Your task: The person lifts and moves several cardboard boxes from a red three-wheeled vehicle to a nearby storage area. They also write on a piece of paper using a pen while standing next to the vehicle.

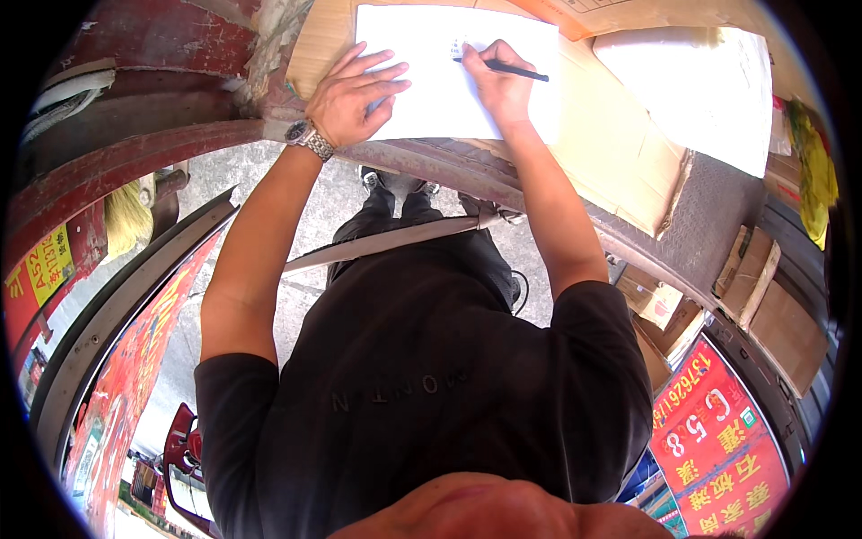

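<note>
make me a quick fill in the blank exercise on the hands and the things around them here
1. The left hand rests, fingers spread, on a sheet of paper that is ____ in colour.
2. The pen is held in the person's ____ hand.
3. The watch is worn on the ____ wrist.
4. Of that paper and the cardboard, the one lying underneath is the ____.

Missing words: white; right; left; cardboard

At twelve o'clock, the paper (431, 108) under my left fingers (382, 89) looks smooth, and my pen (521, 71) like plastic. Matt cardboard (620, 157) lies at two; my metal watch (319, 144) shines at eleven. My shirt (404, 341) is matt cloth.
</note>
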Available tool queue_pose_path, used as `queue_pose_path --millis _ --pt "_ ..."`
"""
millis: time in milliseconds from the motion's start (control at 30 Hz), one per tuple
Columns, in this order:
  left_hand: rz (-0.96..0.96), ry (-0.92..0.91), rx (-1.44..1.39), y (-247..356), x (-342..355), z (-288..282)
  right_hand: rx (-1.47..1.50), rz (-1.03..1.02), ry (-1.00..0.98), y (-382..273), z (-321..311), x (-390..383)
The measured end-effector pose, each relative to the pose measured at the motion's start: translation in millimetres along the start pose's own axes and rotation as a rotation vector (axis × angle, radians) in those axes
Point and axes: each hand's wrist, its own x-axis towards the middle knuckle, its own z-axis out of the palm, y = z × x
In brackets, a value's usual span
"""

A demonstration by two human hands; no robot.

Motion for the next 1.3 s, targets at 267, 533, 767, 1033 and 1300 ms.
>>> queue_pose_path --millis 267,533,767,1033,1300 --pt "-0.002 -0.008 0.001 -0.5 -0.3 0.4 -0.026 0.009 0.018 -1.0 -0.3 0.4" --pt "-0.003 -0.001 -0.006 -0.3 -0.6 1.1 -0.008 -0.023 0.014 2.3 0.0 -0.7" --pt "-0.005 0.009 0.003 -0.2 -0.2 0.9 -0.010 -0.009 0.013 -3.4 -1.3 -1.0" --pt "-0.011 -0.005 -0.001 1.3 1.2 0.0 0.044 -0.015 0.034 4.0 -0.4 -0.5" --pt "-0.009 -0.001 -0.003 0.6 0.0 1.2 0.006 -0.041 0.064 2.9 0.2 0.3"
